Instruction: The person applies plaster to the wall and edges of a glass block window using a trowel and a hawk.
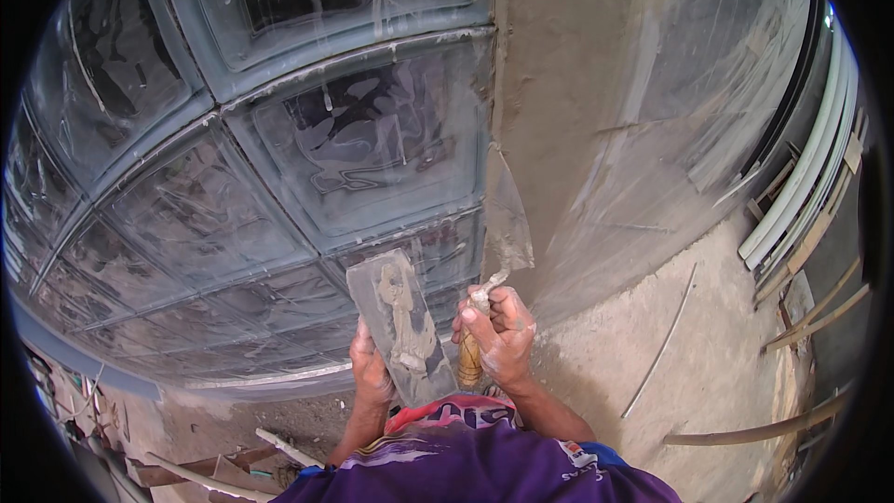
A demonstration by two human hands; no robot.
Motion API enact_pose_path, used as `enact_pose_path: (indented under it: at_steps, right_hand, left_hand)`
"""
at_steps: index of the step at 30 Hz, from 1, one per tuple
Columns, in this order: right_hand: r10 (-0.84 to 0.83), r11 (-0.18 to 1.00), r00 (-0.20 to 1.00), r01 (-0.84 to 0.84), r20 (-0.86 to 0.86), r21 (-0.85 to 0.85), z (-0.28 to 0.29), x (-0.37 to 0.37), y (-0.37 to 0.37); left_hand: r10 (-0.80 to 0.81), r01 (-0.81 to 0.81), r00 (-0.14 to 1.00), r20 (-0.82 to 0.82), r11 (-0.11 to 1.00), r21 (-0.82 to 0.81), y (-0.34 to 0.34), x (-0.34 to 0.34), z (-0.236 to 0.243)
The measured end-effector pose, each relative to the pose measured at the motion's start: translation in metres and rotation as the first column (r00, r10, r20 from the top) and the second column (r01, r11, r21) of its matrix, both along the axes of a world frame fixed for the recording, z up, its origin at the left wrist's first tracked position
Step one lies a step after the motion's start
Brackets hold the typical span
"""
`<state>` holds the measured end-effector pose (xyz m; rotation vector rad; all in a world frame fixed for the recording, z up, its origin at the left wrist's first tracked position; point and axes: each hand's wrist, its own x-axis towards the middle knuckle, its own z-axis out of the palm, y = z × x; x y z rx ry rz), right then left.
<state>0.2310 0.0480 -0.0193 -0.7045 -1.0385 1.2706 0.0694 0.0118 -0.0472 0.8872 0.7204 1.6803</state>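
My left hand point(370, 363) grips a grey rectangular board point(372, 279) with a patch of wet mortar point(410, 345) on it. To its right, my right hand point(498, 335) holds a pointed metal trowel point(510, 210) by its neck and wooden handle point(470, 363). The trowel's mortar-smeared blade is raised at the edge between a glass block wall point(326, 149) and a strip of grey plaster point(577, 65); I cannot tell whether it touches the surface.
Pale pipes point(803, 186) and wooden strips point(792, 270) lean along the far right. A thin rod point(661, 335) lies on the dusty concrete floor point(717, 335), and a bent strip point(745, 430) is nearer me. Scrap pieces point(205, 475) lie at the lower left.
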Motion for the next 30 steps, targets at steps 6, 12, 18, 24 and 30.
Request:
enact_pose_path:
  at_steps: [6,12,18,24,30]
  right_hand:
    - [-0.025,0.999,1.0,0.024,-0.019,-0.036,-0.006,0.006,-0.007]
    - [-0.032,0.997,0.999,0.032,-0.008,-0.068,-0.028,0.011,-0.007]
    - [-0.041,0.992,0.999,0.04,-0.001,-0.123,-0.045,0.017,-0.009]
    - [-0.106,0.993,0.987,0.11,0.123,-0.034,-0.072,0.029,-0.02]
    - [-0.205,0.978,0.962,0.208,0.18,0.003,-0.045,0.014,-0.015]
  left_hand:
    - [0.006,-0.006,1.0,0.03,1.0,0.004,-0.003,0.004,0.003]
    - [-0.008,0.007,0.999,0.034,1.0,0.027,-0.004,-0.003,-0.007]
    - [0.012,-0.012,1.0,0.029,1.0,0.012,-0.003,0.001,0.0]
    - [-0.009,0.009,0.999,0.046,1.0,0.014,-0.002,0.0,-0.004]
    - [-0.048,0.048,0.999,0.011,0.999,-0.005,0.0,-0.006,-0.01]
